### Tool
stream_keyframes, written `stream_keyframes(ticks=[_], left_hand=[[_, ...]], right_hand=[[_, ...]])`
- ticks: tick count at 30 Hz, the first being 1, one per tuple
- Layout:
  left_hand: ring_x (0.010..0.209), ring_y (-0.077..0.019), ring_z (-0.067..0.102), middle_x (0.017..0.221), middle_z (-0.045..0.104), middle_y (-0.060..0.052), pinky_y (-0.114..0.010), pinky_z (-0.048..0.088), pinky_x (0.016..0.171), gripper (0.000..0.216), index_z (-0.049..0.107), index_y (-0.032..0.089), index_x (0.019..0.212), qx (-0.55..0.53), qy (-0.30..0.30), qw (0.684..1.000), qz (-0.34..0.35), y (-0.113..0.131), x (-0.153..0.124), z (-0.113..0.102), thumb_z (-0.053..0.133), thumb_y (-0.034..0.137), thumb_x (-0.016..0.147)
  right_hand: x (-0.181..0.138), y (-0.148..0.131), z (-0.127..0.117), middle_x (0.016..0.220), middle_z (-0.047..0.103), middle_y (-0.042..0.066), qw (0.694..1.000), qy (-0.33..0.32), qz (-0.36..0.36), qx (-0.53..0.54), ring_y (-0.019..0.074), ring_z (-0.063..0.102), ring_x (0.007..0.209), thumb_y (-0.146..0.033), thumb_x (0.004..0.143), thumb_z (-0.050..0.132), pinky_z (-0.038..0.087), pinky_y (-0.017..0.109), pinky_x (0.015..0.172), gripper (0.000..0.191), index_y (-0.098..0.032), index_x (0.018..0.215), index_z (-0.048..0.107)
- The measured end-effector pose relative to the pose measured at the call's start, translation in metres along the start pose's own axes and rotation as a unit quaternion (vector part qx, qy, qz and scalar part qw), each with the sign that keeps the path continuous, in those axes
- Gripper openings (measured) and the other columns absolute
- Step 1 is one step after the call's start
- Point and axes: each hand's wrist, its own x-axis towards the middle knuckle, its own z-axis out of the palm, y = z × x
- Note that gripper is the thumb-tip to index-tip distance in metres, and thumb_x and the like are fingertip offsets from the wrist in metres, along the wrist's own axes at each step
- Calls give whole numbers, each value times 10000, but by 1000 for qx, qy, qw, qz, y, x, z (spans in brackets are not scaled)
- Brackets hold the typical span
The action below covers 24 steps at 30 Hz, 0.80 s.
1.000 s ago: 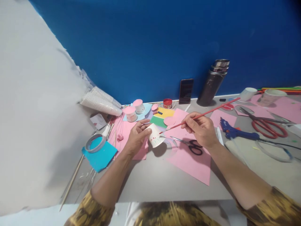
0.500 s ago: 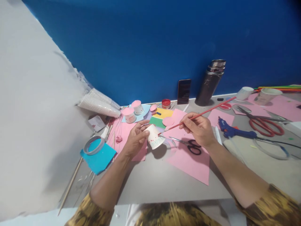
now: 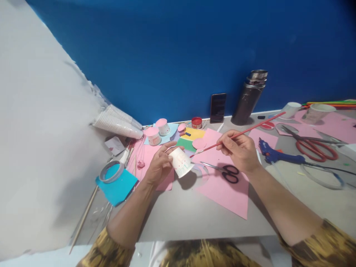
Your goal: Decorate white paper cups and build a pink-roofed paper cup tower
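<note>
My left hand [image 3: 160, 163] is closed on a white paper cup [image 3: 180, 163], held tilted above the table with its wide rim toward me. Red dots and greenish marks run around the cup's side. Between the thumb and fingers of my right hand [image 3: 236, 148] is a thin red paintbrush [image 3: 250, 129]. Its bristle tip, reddish, is close to the cup's right side; I cannot tell whether it touches. Below the brush, black-handled scissors [image 3: 230, 174] lie on a pink sheet [image 3: 230, 198]. An open pot of red paint [image 3: 196, 122] stands near the wall.
Two pink-topped cups [image 3: 152, 136] stand at the back left, beside stacked paper cups [image 3: 118, 124]. Tape [image 3: 111, 171] lies on blue paper [image 3: 118, 189]. A phone [image 3: 218, 107] and a dark flask [image 3: 249, 100] stand by the wall. Rightward are a glue gun [image 3: 280, 155] and red-handled scissors [image 3: 317, 148].
My right hand has drawn the paintbrush slightly right, away from the cup. My left hand has turned the cup a little, so other marks on its side now show.
</note>
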Motion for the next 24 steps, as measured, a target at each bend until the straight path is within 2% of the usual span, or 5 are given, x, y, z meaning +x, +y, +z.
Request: stream_keyframes(ticks=[15, 24], left_hand=[[1071, -288, 695, 1175, 757, -121, -456, 548, 936, 584, 666, 181, 1235, -34, -51, 998, 15, 3, -2, 3, 724, 160, 655], [1101, -308, 688, 1157, 758, -126, -437, 545, 908, 578, 672, 172, 1209, -27, -55, 998, 8, 3, -2, 4, 711, 135, 633]], right_hand=[[1, -2, 0, 647, 715, 19, 998, 11, 34, 55, 86, 498, 486, -444, 832, 867, 323, 234, 456, 282, -198, 771, 745], [-7, 1, 5, 697, 724, 30, 999, -34, 28, -11, 104, 522, 528, -427, 932, 774, 395, 262, 509, 258, -195, 820, 750]])
